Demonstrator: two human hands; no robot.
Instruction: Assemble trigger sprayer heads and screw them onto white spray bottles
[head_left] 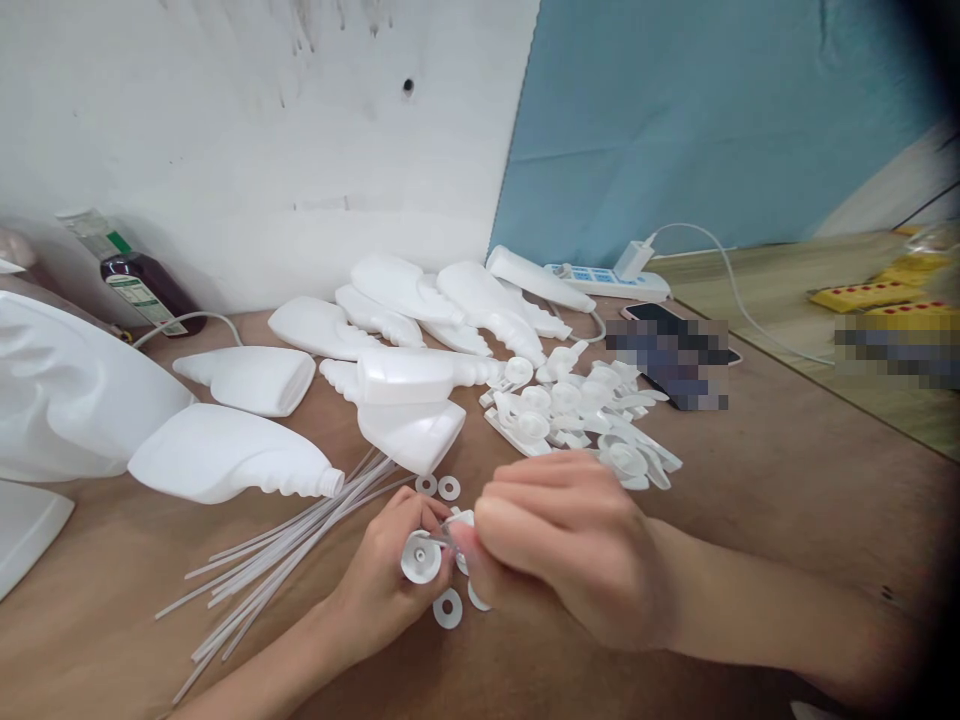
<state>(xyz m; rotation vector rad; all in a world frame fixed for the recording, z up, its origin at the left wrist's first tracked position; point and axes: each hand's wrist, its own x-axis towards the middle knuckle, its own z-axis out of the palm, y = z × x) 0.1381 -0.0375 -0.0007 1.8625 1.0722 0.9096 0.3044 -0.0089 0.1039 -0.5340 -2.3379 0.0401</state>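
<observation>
My left hand (386, 570) is closed around a white trigger spray head (421, 558), whose round cup faces up toward me. Close beside it, my right hand (570, 550) is pinched, thumb and index finger pressed together at the spray head; whatever small piece sits between them is mostly hidden. White ring washers lie on the table around the hands, one washer (448, 608) just below the left fingers. A bundle of thin translucent tubes (277, 560) rests left of my left hand. Beyond my right hand is a heap of white spray heads (562, 400).
Several white plastic bottles (232, 450) lie across the brown table (787, 500). A dark labelled bottle (154, 290) leans near the wall at left. At right are a phone (667, 345), a power strip (607, 280) with a white cable, and yellow packs (862, 297).
</observation>
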